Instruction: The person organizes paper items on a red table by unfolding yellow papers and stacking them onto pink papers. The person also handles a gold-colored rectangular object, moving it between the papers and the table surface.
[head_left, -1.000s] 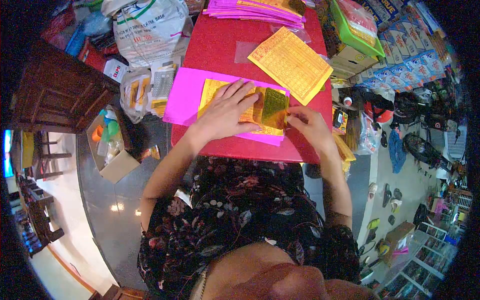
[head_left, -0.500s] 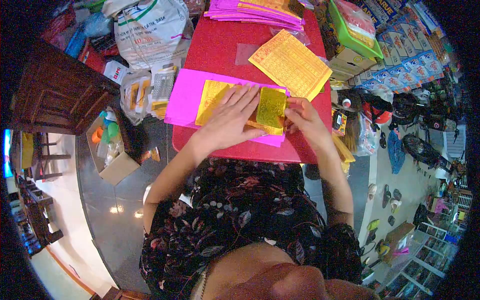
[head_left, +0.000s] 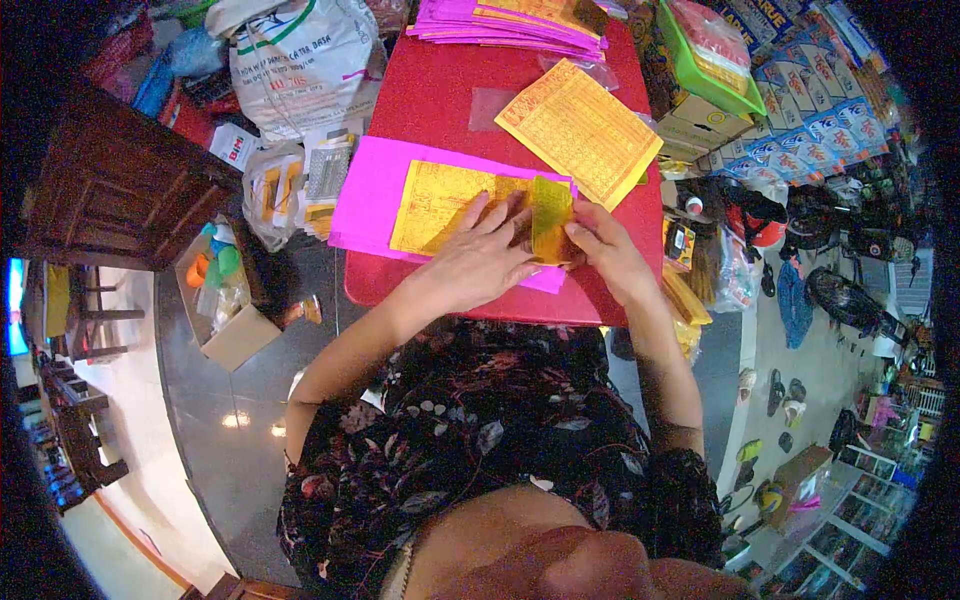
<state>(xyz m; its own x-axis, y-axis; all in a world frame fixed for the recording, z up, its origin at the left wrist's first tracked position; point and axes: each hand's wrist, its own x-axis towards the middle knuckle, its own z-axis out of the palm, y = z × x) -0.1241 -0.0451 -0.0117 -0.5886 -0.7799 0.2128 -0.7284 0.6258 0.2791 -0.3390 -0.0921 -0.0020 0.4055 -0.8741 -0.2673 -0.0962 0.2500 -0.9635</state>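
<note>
A magenta sheet (head_left: 368,200) lies on the red table, with a yellow printed paper (head_left: 432,195) on top of it. My left hand (head_left: 480,255) rests on the yellow paper, fingers apart and slightly bent. Beside its fingertips a shiny greenish-gold foil sheet (head_left: 552,215) shows as a narrow, upright-looking strip. My right hand (head_left: 612,250) pinches the right edge of this foil sheet between thumb and fingers. Part of the paper beneath is hidden by my hands.
Further back on the red table (head_left: 425,105) lie loose yellow printed sheets (head_left: 580,130) and a pile of magenta and yellow papers (head_left: 510,28). Left of the table stand a white sack (head_left: 305,75) and a cardboard box (head_left: 240,335). A green tray (head_left: 705,75) is at the right.
The foil sheet has gone from a broad rectangle to a narrower strip and shifted slightly right. My left fingers have slid right and bent; my right hand stays at the paper's right edge.
</note>
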